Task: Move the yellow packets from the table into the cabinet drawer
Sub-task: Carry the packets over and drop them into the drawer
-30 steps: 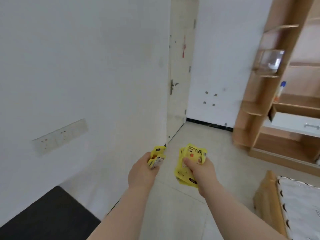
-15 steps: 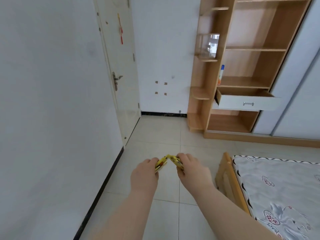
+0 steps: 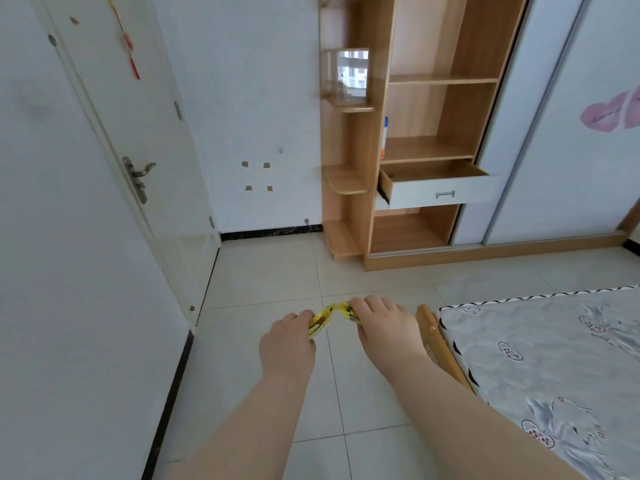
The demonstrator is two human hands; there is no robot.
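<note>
My left hand [image 3: 289, 342] and my right hand [image 3: 386, 327] are held out in front of me above the tiled floor, each closed on yellow packets [image 3: 325, 317]. The two bunches touch between the hands and are mostly hidden by my fingers. Ahead stands the wooden cabinet [image 3: 377, 133], and its white-fronted drawer [image 3: 440, 194] is pulled open, with a bare wooden bottom showing. The drawer is well beyond my hands, across the floor.
A white door [image 3: 114, 140] with a metal handle [image 3: 136, 176] stands on the left. A bed [image 3: 554, 358] with a wooden corner post fills the lower right. White sliding wardrobe doors [image 3: 568, 133] are to the right of the cabinet. A bottle [image 3: 384, 136] stands on the shelf above the drawer.
My view has swung right from the wall and door toward the cabinet and bed. My hands have come together, so the packets now meet, and the cabinet looks closer.
</note>
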